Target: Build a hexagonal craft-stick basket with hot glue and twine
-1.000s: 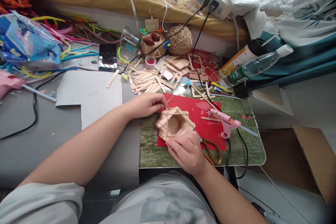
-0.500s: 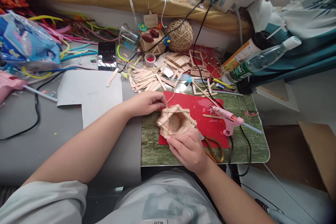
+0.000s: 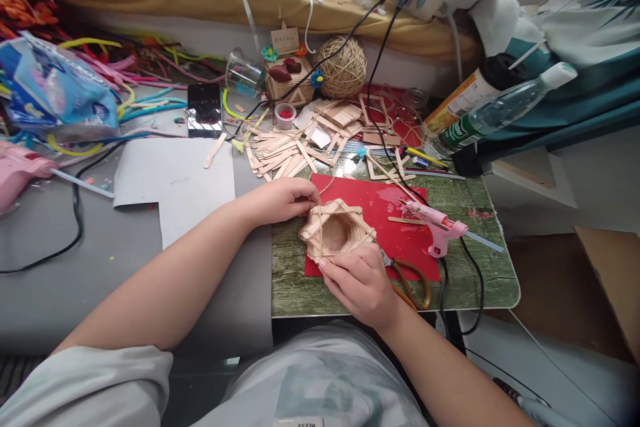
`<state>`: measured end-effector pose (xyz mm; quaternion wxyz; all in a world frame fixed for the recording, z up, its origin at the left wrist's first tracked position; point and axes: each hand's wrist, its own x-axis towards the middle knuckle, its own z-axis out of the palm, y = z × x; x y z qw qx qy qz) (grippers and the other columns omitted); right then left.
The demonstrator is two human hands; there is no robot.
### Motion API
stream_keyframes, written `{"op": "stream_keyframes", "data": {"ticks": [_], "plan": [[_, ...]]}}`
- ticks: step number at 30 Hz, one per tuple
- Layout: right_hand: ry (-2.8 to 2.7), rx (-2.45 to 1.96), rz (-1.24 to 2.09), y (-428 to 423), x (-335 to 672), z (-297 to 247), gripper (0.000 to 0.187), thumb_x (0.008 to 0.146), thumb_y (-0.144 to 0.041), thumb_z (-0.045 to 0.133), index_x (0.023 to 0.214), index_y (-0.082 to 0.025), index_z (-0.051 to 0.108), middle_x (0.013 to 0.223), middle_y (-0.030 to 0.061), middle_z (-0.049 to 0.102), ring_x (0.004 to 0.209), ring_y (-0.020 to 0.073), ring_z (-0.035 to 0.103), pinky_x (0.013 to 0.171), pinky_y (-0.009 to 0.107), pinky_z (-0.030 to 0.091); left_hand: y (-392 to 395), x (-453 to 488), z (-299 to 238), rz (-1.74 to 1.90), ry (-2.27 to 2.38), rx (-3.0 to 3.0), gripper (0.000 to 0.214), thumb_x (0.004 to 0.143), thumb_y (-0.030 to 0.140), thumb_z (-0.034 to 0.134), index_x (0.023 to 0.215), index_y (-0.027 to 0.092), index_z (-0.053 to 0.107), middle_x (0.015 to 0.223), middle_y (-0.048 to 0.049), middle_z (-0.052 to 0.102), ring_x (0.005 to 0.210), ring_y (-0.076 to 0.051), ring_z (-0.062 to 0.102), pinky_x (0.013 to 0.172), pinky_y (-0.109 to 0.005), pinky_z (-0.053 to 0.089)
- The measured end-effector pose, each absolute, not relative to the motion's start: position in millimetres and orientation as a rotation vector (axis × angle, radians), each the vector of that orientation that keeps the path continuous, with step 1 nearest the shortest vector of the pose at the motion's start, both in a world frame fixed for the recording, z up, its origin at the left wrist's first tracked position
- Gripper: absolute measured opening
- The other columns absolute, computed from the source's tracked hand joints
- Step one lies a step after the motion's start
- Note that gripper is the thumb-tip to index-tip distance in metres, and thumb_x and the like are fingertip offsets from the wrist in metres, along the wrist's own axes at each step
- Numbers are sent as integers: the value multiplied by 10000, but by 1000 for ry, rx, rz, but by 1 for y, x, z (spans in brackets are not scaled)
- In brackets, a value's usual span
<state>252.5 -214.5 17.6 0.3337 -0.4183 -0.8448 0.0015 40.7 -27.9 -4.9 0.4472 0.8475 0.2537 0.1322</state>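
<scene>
A hexagonal basket of wooden craft sticks (image 3: 336,232) sits on a red mat (image 3: 380,210) on a green wood-print board (image 3: 470,273). My left hand (image 3: 283,199) rests at the basket's far-left edge, fingers pinched on a thin string that crosses the basket. My right hand (image 3: 361,281) presses against the basket's near side, fingers curled and pinching the string's near end.
A pink glue gun (image 3: 439,227) lies right of the basket, scissors (image 3: 413,281) beside my right hand. Loose craft sticks (image 3: 290,147), a twine ball (image 3: 343,67), a phone (image 3: 204,110), bottles (image 3: 495,113) and cables crowd the far side. White paper (image 3: 175,180) lies left.
Both hands stay on the basket and string with only slight finger shifts. The camera has drifted a little, so the scene sits slightly further right.
</scene>
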Motion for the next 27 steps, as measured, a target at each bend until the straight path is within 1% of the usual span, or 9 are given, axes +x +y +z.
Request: {"op": "stream_keyframes", "data": {"ticks": [3,6,11,15,17,21,22,25,27], "plan": [[-2196,-1098,12,-215,252,17,245,916,-99,797,1132,-197,736,946,27,802,869,191,646,852,393,502,-29,41,-4,331,626,2089,197,970,231,565,1018,213,754,966,-9,745,852,-140,675,774,-232,512],[-2181,-1104,3,-215,252,14,249,895,-95,818,1111,-191,739,941,28,801,861,192,630,866,395,503,-29,42,-2,359,602,2141,204,984,237,566,1032,210,762,998,-19,754,883,-145,683,784,-229,513],[-2163,-1090,-14,-218,253,9,303,902,-91,802,1176,-198,732,953,31,795,884,187,654,871,384,499,-27,40,-4,397,528,2232,215,999,239,572,1061,217,777,1006,-26,770,913,-155,704,827,-244,519],[-2159,-1097,-26,-220,253,6,329,898,-87,792,1204,-190,729,962,37,794,905,194,654,884,385,504,-26,39,-4,430,483,2286,242,1000,210,554,1051,221,791,1011,-38,788,910,-161,722,828,-251,525],[-2153,-1086,-36,-220,253,6,328,896,-87,787,1202,-189,731,960,39,791,917,199,653,889,388,506,-27,37,0,441,465,2314,268,982,168,547,1060,224,797,1055,-43,796,929,-161,733,835,-248,528],[-2157,-1085,-25,-220,253,8,325,906,-86,771,1213,-182,727,980,47,792,924,203,649,886,386,508,-31,32,16,400,423,2331,350,892,84,547,1093,218,800,1102,-54,793,950,-171,734,854,-251,535],[-2156,-1086,-20,-220,253,8,314,912,-87,765,1209,-182,727,980,47,791,918,202,646,886,384,508,-32,32,21,377,414,2319,335,897,99,552,1093,212,800,1089,-61,791,946,-177,730,851,-255,537],[-2143,-1079,-19,-219,253,8,260,931,-98,747,1173,-191,731,966,40,786,894,193,639,879,380,499,-35,31,35,288,429,2275,260,985,223,556,1073,198,800,1056,-77,785,924,-187,724,835,-263,544],[-2149,-1080,-11,-219,254,8,244,936,-101,743,1163,-189,729,970,37,788,900,192,636,879,381,491,-37,31,41,231,460,2278,254,1003,272,568,1075,201,800,1058,-75,783,907,-184,724,818,-257,547]]}}
